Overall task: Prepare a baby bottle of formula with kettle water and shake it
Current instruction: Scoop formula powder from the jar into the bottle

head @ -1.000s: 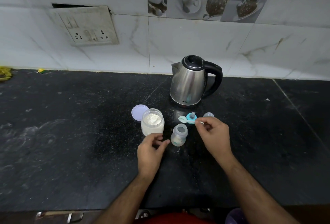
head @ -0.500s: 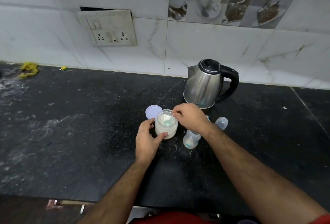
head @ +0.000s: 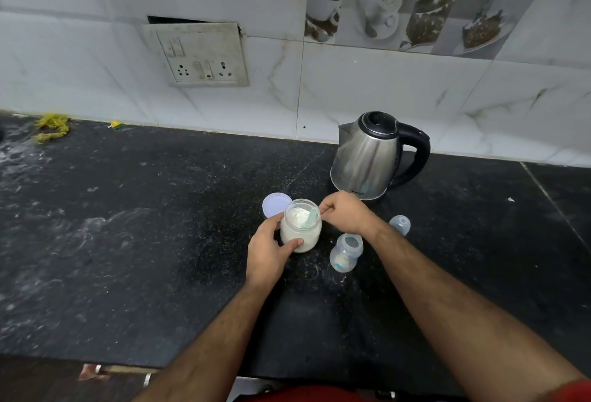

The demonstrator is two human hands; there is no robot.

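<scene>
A glass jar of white formula powder [head: 300,232] stands open on the black counter [head: 160,241]. My left hand [head: 268,251] grips its side, thumb across the front. My right hand [head: 343,212] pinches the handle of a pale green scoop [head: 309,217] whose bowl dips into the powder. The small clear baby bottle [head: 345,252] stands open just right of the jar, under my right forearm. Behind them stands the steel kettle [head: 371,158] with a black lid and handle.
The jar's lilac lid [head: 275,204] lies flat behind the jar. A clear bottle cap [head: 400,225] lies right of my wrist. A wall socket plate [head: 201,56] hangs on the tiled wall. Yellow scraps [head: 52,128] lie at the counter's far left.
My right hand picked the scoop up beside the bottle and carried it left into the jar. My left hand took hold of the jar. The camera view shifted.
</scene>
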